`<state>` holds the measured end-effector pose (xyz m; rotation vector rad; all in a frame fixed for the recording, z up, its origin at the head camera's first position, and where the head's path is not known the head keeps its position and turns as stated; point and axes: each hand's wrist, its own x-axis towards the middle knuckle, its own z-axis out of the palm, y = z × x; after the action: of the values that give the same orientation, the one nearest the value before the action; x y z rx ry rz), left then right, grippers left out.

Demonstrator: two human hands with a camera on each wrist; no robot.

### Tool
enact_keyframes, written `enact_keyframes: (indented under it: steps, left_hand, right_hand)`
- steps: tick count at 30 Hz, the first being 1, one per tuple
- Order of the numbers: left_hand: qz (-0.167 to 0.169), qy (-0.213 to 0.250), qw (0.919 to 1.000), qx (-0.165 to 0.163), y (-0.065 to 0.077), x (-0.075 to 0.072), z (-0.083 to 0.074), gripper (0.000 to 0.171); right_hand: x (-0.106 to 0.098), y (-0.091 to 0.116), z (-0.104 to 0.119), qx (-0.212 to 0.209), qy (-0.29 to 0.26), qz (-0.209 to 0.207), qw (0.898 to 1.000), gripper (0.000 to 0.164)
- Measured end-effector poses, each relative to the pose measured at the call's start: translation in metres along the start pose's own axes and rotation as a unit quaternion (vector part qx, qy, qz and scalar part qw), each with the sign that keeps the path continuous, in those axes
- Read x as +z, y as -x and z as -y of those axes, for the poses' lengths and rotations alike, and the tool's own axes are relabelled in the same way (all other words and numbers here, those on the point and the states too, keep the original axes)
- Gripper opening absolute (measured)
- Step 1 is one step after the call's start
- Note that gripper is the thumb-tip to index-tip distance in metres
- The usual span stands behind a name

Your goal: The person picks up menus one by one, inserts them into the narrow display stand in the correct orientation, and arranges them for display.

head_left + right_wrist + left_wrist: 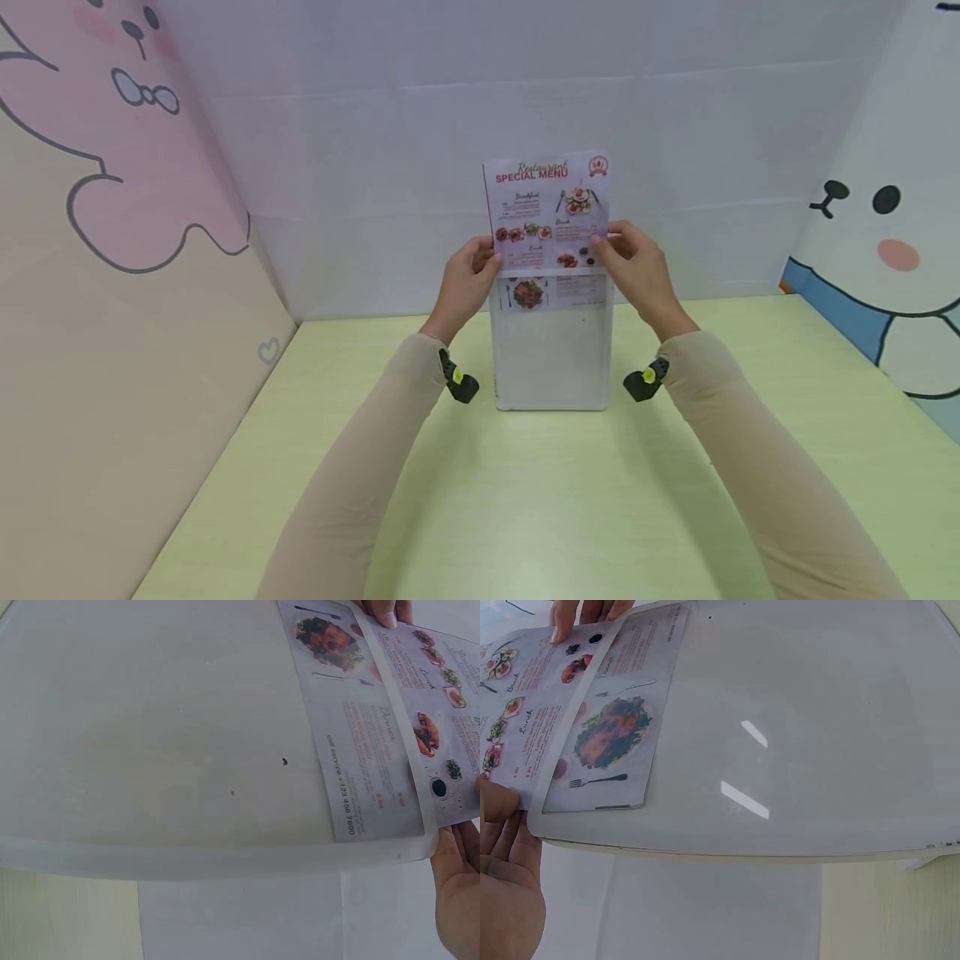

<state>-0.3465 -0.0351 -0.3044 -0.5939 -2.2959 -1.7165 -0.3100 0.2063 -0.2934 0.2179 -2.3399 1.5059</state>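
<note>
A printed restaurant menu sheet (pixel 546 212) stands upright, its lower part inside a white-rimmed clear display stand (pixel 553 358). Through the stand's front panel the menu's dinner section shows in the left wrist view. My left hand (pixel 468 282) pinches the sheet's left edge, thumb in front, just above the stand's top rim. On the opposite edge, my right hand (pixel 637 268) pinches the sheet with its thumb on the printed face. The fingers behind the sheet are partly hidden. Below the menu's bottom edge, the panel shows plain white with a few dark specks.
The stand rests on a pale yellow-green table (pixel 495 500) near its back. Behind it hangs a white sheet-like wall (pixel 360 192). Cartoon-printed panels border the left (pixel 142 333) and right (pixel 885 250) sides.
</note>
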Motion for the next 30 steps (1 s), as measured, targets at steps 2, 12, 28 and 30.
enact_keyframes:
  steps: [2, 12, 28, 30]
  left_hand:
    - [0.0, -0.004, 1.0, 0.003, 0.0, 0.0, 0.0, 0.03]
    - [0.001, -0.005, 0.9998, 0.018, 0.0, 0.002, 0.0, 0.029]
    - [0.014, 0.039, 0.999, 0.017, 0.0, 0.0, -0.011, 0.035]
    - [0.014, 0.041, 0.9988, 0.02, -0.002, 0.001, -0.007, 0.035]
  right_hand:
    - [0.0, -0.001, -0.001, -0.004, 0.0, -0.001, 1.0, 0.041]
    - [-0.002, -0.002, -0.001, -0.004, -0.001, 0.011, 1.0, 0.039]
    - [-0.006, -0.004, 0.003, 0.019, -0.019, 0.019, 0.999, 0.038]
    - [-0.007, -0.003, 0.003, 0.021, -0.02, 0.021, 0.999, 0.038]
